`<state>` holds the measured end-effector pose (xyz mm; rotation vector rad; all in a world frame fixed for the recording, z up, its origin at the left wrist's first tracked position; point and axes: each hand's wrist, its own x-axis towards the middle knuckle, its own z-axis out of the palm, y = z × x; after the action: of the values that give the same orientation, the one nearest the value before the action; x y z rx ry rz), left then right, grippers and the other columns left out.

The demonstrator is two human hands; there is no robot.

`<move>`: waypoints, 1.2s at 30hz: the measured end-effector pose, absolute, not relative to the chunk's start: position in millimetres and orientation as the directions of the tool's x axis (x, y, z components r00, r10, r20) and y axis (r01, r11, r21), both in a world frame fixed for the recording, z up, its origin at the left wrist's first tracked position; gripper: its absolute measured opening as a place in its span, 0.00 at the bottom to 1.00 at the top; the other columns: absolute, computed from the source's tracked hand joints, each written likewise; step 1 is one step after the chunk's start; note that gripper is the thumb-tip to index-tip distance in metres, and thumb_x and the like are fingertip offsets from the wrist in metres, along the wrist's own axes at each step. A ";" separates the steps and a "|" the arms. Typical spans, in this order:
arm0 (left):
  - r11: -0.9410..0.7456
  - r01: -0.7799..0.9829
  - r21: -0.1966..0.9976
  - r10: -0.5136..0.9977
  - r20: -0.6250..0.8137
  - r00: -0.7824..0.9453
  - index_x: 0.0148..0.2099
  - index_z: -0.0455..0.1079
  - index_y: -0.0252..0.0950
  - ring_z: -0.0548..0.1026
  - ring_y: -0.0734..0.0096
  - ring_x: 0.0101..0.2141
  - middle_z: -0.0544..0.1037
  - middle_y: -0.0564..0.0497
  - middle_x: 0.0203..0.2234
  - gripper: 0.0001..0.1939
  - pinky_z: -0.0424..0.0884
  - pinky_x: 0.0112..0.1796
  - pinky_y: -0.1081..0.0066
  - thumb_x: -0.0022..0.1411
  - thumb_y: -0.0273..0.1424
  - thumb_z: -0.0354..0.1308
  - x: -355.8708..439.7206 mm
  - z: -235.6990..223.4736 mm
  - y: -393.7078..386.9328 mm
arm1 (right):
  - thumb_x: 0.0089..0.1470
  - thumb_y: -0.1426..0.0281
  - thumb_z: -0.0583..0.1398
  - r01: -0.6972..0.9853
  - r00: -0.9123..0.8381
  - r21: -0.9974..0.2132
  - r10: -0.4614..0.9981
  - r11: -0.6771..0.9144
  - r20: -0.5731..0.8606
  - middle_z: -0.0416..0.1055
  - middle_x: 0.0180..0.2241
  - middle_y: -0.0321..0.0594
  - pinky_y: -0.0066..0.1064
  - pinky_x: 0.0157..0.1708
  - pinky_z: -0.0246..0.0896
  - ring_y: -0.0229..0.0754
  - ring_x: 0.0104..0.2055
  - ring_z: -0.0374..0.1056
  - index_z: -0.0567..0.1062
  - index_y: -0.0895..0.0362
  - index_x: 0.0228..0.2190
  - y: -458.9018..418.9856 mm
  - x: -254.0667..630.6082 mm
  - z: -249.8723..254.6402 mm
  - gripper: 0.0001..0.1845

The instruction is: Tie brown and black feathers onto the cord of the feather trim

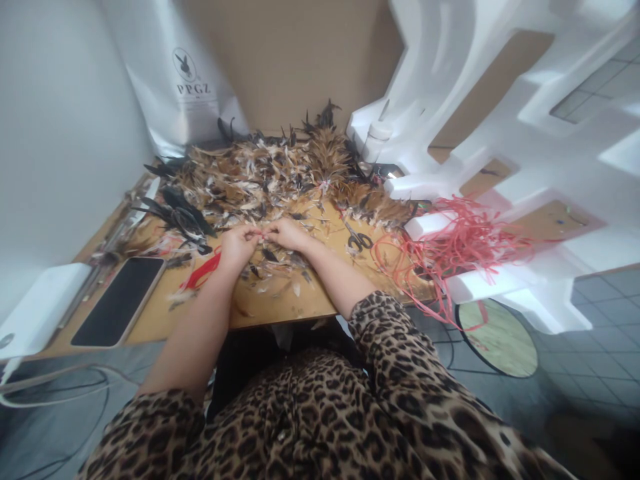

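My left hand [239, 243] and my right hand [286, 234] meet over a wooden table [280, 303], fingertips pinched together on something small that I cannot make out. A red strip [203, 272] trails from under my left hand. Loose feathers [275, 267] lie beneath both hands, and a large heap of brown, black and white feathers [270, 173] fills the far half of the table. Black-handled scissors [357, 238] rest just right of my right hand.
A tangle of red strings [450, 243] lies at the right over white foam blocks [500, 113]. A phone [119, 300] and a white box [37, 307] sit at the left. A silver bag [175, 80] stands behind. A round mat [500, 340] is on the floor.
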<state>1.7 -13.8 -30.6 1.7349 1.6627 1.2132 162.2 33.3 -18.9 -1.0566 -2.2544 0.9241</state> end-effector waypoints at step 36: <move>-0.027 0.300 0.953 0.968 0.100 -0.230 0.27 0.70 0.34 0.72 0.72 0.22 0.74 0.51 0.19 0.07 0.66 0.26 0.73 0.44 0.31 0.63 -6.6 -34.8 -9.6 | 0.49 0.67 0.55 0.735 -0.422 -0.456 0.865 0.502 0.271 0.73 0.27 0.38 0.27 0.29 0.50 0.39 0.30 0.64 0.74 0.55 0.28 24.2 174.2 -6.0 0.08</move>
<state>-6.6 -9.6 -34.8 1.3541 1.5890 1.2844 174.2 24.2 -6.0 -1.3149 -2.2774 0.3694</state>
